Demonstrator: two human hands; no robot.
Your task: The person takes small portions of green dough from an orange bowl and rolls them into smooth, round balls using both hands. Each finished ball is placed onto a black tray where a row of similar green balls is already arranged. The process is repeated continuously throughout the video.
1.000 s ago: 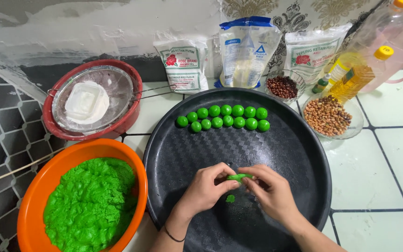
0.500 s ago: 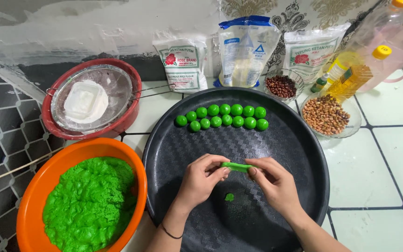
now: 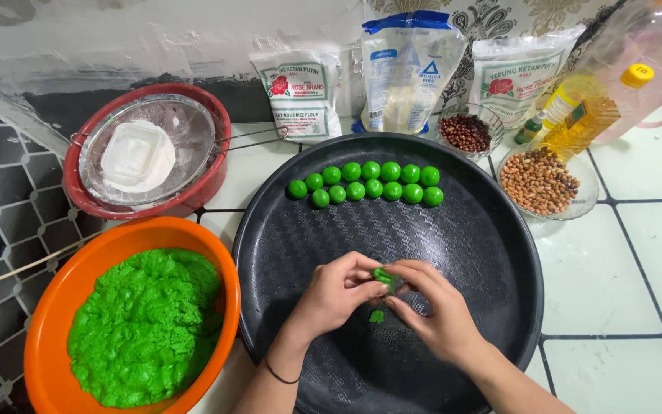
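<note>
My left hand (image 3: 336,293) and my right hand (image 3: 432,308) meet over the big black round tray (image 3: 492,253), both pinching one small lump of green dough (image 3: 383,277) between the fingertips. A smaller green scrap (image 3: 377,316) lies on the tray just under the hands. Several finished green dough balls (image 3: 365,182) sit in two rows at the tray's far side. An orange bowl (image 3: 55,307) to the left holds a mound of green dough (image 3: 147,326).
A red basin with a metal sieve of white flour (image 3: 143,157) stands at the back left. Behind the tray are three flour bags (image 3: 408,69), a glass bowl of red beans (image 3: 465,132), a bowl of peanuts (image 3: 539,182) and an oil bottle (image 3: 588,115).
The dough piece was stretched into a thin strip between both hands; now the hands have closed together and it is bunched into a small lump. The scrap stays on the tray.
</note>
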